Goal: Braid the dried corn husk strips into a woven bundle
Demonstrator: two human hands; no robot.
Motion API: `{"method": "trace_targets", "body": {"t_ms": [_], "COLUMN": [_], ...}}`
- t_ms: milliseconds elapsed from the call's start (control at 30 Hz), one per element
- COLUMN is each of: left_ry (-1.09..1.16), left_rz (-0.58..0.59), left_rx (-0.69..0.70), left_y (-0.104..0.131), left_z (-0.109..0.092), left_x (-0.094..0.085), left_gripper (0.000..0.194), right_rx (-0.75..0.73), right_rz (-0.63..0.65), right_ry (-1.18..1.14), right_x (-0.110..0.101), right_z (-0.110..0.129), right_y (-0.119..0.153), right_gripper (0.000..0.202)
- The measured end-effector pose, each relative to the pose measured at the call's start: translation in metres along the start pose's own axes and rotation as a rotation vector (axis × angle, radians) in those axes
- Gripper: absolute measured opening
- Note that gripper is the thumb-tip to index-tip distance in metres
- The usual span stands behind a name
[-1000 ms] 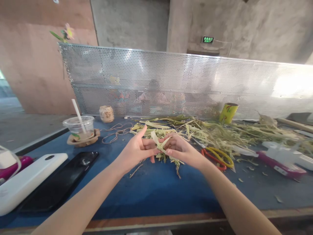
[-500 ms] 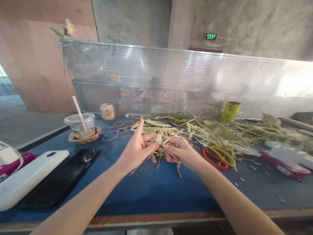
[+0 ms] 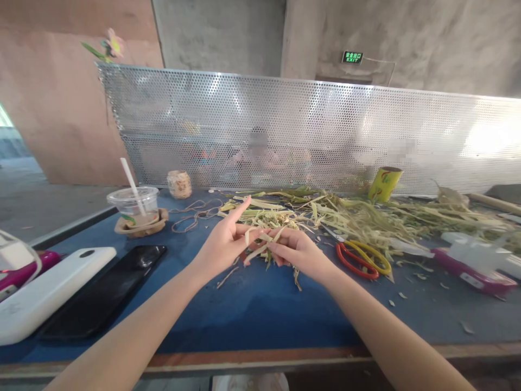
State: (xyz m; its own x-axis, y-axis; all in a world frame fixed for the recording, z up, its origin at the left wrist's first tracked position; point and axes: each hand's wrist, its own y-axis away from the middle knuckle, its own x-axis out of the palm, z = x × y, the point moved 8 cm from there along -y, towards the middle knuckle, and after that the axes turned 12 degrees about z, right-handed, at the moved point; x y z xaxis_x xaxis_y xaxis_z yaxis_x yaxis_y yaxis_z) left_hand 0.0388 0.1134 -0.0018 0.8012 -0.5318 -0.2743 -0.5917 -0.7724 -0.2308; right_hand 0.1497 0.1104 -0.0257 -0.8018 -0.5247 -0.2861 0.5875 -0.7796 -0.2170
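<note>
Pale green strips of dried leaf (image 3: 257,252) run between my two hands, just above the blue tabletop (image 3: 260,320). My left hand (image 3: 223,241) pinches the strips between thumb and fingers, its index finger pointing up and away. Close beside it, my right hand (image 3: 299,251) is closed on the same strips, thumb on top and the other fingers curled under. The fingers partly hide where the strips cross. Behind and below the hands lies a loose heap of cut leaf strips (image 3: 280,218).
To the right lie scissors (image 3: 358,260) with red and yellow handles, a yellow-green tube (image 3: 385,184) and a magenta power strip (image 3: 472,271). On the left are a plastic cup (image 3: 134,203), string (image 3: 195,214), a black phone (image 3: 106,290) and a white power bank (image 3: 57,293). A perforated metal screen (image 3: 317,130) stands behind.
My left index finger has tilted to the right and the left fingers have drawn in. The strips between my hands are turned, with a longer end now hanging toward me.
</note>
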Motion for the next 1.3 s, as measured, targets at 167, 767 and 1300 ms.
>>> {"method": "trace_targets", "body": {"t_ms": [167, 767, 1300], "left_ry": [-0.034, 0.112, -0.002], "left_rz": [-0.048, 0.000, -0.132], "left_rx": [0.005, -0.070, 0.071], "left_y": [-0.001, 0.000, 0.003], "left_z": [-0.001, 0.010, -0.004], "left_x": [-0.001, 0.001, -0.004], "left_gripper": [0.079, 0.114, 0.094], "right_rx": [0.035, -0.030, -0.023], "right_rz": [-0.052, -0.175, -0.124], "right_ry": [0.050, -0.278, -0.466], "right_x": [-0.003, -0.014, -0.005], "right_z": [-0.006, -0.015, -0.018], "right_y": [-0.001, -0.003, -0.003], "right_gripper": [0.029, 0.028, 0.026]}}
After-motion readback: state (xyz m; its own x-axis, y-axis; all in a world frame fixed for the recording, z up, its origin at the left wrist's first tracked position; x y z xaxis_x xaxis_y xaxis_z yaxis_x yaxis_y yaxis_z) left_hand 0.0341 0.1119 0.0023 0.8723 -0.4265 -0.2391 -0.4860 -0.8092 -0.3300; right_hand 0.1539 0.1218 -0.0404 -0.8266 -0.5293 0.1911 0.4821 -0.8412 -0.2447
